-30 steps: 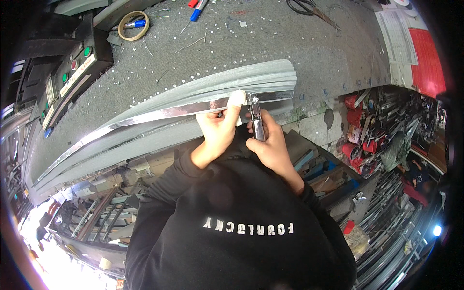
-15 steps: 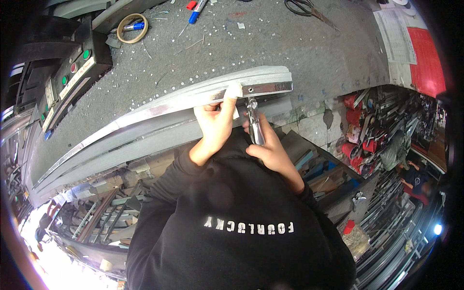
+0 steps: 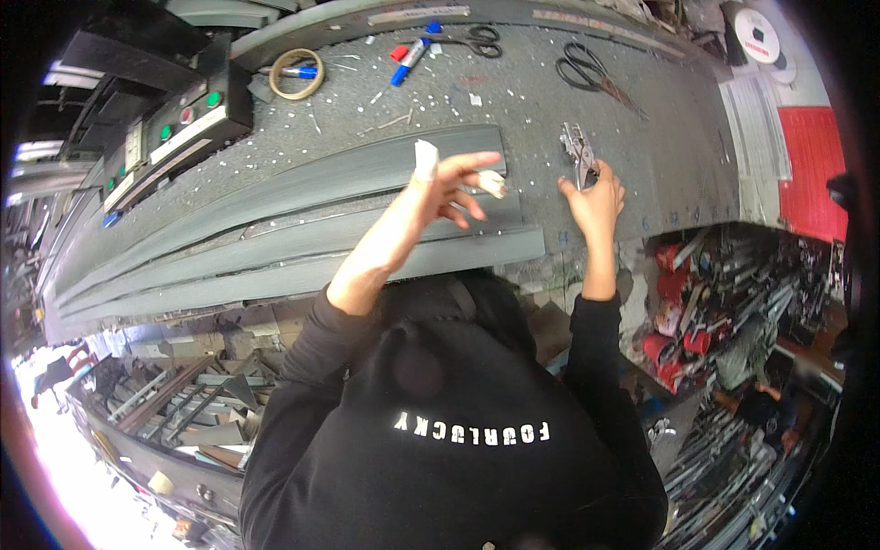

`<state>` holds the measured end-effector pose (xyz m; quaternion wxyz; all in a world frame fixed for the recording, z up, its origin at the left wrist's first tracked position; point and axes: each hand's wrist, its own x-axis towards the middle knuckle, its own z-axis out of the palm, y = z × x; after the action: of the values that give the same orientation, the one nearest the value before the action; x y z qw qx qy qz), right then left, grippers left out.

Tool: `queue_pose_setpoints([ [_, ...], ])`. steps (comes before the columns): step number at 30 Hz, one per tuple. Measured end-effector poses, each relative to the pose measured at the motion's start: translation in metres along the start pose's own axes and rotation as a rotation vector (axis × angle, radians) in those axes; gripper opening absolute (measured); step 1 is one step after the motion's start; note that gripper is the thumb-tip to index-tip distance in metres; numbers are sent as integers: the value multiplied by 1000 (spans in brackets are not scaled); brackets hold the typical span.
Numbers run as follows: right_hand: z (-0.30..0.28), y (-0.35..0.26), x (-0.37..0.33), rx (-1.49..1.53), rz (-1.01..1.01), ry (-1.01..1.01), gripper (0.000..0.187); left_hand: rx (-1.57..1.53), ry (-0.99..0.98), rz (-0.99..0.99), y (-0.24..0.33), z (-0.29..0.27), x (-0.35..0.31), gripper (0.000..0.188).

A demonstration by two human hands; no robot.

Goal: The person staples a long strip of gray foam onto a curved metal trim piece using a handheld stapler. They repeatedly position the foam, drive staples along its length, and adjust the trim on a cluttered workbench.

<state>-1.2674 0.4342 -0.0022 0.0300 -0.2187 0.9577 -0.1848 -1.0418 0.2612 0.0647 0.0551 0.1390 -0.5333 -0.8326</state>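
My left hand (image 3: pixel 451 190) hovers over the right-hand ends of several long grey strips (image 3: pixel 302 170), its fingers spread and nothing in them. White wrapping covers the tips of two of its digits. To the right, my right hand (image 3: pixel 596 203) has its fingers round the handles of a metal hole punch (image 3: pixel 577 147), whose jaws point away from me over the dark bench (image 3: pixel 669 174). The strips lie side by side along the bench, curving off to the left in this view.
Beyond the strips are a tape roll (image 3: pixel 298 73), a blue marker (image 3: pixel 410 66) and black-handled scissors (image 3: pixel 587 69). A control box (image 3: pixel 174 137) with green buttons stands at the left. Small white bits dot the bench. Another person (image 3: pixel 770 408) is at the far lower right.
My left hand has let go of the strip it was holding up, which now lies on the bench. My right hand has carried the hole punch away from the strip, forward and right.
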Motion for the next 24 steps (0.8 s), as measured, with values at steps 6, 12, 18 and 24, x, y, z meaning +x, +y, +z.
queue_pose_setpoints([
  [6,-43,-59,-4,529,-305,84,21,-4,115,-1,10,42,-7,97],
  [12,-99,-109,-71,964,-578,-436,19,296,414,253,-2,72,-8,63],
  [18,-104,-102,-62,1002,-658,-400,12,512,629,371,-4,84,0,65],
  [24,-104,-90,-63,1210,-629,-477,9,599,816,403,-1,93,1,57],
])
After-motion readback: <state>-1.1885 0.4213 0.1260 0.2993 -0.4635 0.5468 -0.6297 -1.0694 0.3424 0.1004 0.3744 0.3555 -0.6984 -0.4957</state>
